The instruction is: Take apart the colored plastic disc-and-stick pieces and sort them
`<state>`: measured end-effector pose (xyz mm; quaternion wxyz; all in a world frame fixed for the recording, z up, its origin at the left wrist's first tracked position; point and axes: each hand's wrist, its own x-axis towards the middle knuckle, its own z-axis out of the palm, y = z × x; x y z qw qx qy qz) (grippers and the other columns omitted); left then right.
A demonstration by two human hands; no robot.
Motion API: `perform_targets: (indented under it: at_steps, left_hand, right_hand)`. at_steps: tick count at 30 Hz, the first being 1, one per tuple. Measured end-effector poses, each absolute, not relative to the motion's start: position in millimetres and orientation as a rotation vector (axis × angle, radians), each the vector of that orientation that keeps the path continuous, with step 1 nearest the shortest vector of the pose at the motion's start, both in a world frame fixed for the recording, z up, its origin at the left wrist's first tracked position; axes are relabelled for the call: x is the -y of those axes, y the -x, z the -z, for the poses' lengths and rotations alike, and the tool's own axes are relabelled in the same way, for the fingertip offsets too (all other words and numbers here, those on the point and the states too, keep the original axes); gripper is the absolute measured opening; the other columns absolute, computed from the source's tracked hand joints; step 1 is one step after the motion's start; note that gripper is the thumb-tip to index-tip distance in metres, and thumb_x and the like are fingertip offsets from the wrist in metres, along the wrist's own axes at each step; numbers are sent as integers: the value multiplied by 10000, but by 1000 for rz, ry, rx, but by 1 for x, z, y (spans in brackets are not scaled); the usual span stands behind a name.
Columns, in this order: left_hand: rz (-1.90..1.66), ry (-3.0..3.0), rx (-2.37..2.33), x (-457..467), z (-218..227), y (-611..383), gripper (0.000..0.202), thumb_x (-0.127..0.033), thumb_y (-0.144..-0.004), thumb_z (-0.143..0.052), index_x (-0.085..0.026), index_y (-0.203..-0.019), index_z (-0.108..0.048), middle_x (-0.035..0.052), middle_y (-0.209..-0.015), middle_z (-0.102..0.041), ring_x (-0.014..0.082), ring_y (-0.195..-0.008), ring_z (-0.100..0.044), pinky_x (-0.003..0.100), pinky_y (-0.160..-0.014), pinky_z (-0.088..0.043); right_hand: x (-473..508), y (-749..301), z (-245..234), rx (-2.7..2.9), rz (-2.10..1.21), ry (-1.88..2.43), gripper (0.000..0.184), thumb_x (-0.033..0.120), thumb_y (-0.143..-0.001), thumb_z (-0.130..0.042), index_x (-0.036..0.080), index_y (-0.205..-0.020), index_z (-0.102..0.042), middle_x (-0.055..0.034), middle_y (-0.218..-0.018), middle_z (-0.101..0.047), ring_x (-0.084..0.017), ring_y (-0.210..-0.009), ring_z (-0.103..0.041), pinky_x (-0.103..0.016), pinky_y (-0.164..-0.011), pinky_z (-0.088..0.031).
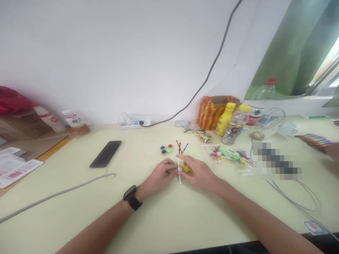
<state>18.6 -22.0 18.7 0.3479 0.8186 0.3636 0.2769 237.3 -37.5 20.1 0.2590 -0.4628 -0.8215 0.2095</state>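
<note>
A white plastic arrow-shaped pointer [180, 179] is upright between my hands, its round middle at my fingertips. My left hand [162, 174], with a ring and a black watch on the wrist, is closed and pinches it from the left. From the right, my right hand [197, 173] pinches it with thumb and fingers. Just behind, a yellow pointer [187, 168] lies partly hidden by the right hand. Beyond the fingertips are a blue pointer [185, 148], a black pointer [180, 147] and a red pointer [177, 143]. Several small round coloured discs [169, 150] sit left of these.
Bagged coloured pointers [233, 155] lie to the right, before a yellow bottle [226, 119], a clear bottle [235, 127] and a striped bag [205, 113]. A phone [105, 154] and a cable [58, 195] lie left. Another person's hand [334, 151] is at the right edge.
</note>
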Motion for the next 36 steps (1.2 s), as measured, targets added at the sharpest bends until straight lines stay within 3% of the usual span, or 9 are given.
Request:
perform_targets:
  at_steps: [6, 8, 13, 19, 22, 25, 28, 33, 36]
  left_hand:
    - [-784, -2187, -1121, 19, -9, -17, 160, -306, -980, -602, -257, -985, -754, 20, -910, -634, 153, -740, -553, 287, -684, -461]
    - [-827, -2220, -1143, 16, -8, -14, 169, -309, -994, -580, -255, -991, -741, 26, -933, -653, 169, -793, -585, 302, -727, -488]
    - [-1000, -2410, -1241, 7, -6, -3, 266, -253, -968, -612, -267, -1228, -666, 77, -1256, -640, 263, -1192, -542, 444, -1047, -465]
    - [-685, -2600, -1258, 6, -7, 5, 568, -366, -1003, -560, -275, -1544, -412, 101, -1625, -381, 341, -1265, -422, 557, -1079, -394]
    - [-622, -2592, -1223, 7, -8, 5, 609, -428, -1005, -548, -291, -1571, -371, 103, -1652, -337, 345, -1226, -434, 576, -1065, -389]
    - [-691, -2567, -1190, 8, -9, 4, 544, -392, -1002, -560, -288, -1524, -445, 101, -1565, -459, 328, -1218, -451, 547, -1078, -396]
    - [-756, -2541, -1158, 8, -10, 2, 449, -324, -993, -572, -267, -1436, -535, 100, -1426, -566, 312, -1229, -467, 509, -1081, -419]
    - [-791, -2546, -1184, 7, -7, 2, 482, -274, -972, -590, -240, -1447, -519, 112, -1414, -559, 312, -1220, -473, 520, -1073, -440]
    - [-792, -2546, -1199, 5, -6, 2, 412, -263, -974, -585, -227, -1384, -576, 101, -1379, -595, 302, -1203, -479, 502, -1061, -451]
  right_hand:
    - [40, -238, -24, 2320, -534, 1151, 250, 242, -1016, -502, 299, -1199, -663, -26, -1033, -646, -180, -926, -626, -292, -782, -457]
    - [38, -239, -24, 2310, -490, 1193, 200, 219, -1004, -513, 265, -1102, -680, -25, -1008, -649, -177, -921, -626, -292, -775, -443]
    - [31, -248, -23, 2266, -402, 1326, 109, 216, -961, -564, 225, -987, -669, -26, -981, -666, -181, -922, -631, -304, -786, -413]
    - [19, -266, -24, 2254, -237, 1573, 84, 213, -893, -612, 216, -811, -629, -37, -875, -653, -215, -902, -601, -315, -708, -350]
    - [12, -274, -20, 2228, -109, 1656, 110, 112, -859, -581, 213, -831, -612, -55, -896, -654, -232, -920, -586, -333, -731, -352]
    - [8, -279, -16, 2173, 5, 1728, 175, 68, -838, -568, 211, -930, -611, -84, -971, -661, -268, -969, -572, -371, -800, -383]
    - [8, -276, -15, 2163, 107, 1681, 236, 90, -871, -548, 206, -1065, -616, -123, -1092, -656, -316, -1095, -539, -438, -905, -401]
    - [16, -259, -13, 2281, 94, 1460, 327, 167, -948, -500, 181, -1255, -612, -152, -1225, -647, -342, -1225, -492, -499, -1022, -407]
    - [19, -252, -5, 2349, 114, 1396, 404, 171, -973, -467, 131, -1360, -575, -165, -1347, -626, -359, -1370, -411, -549, -1149, -325]
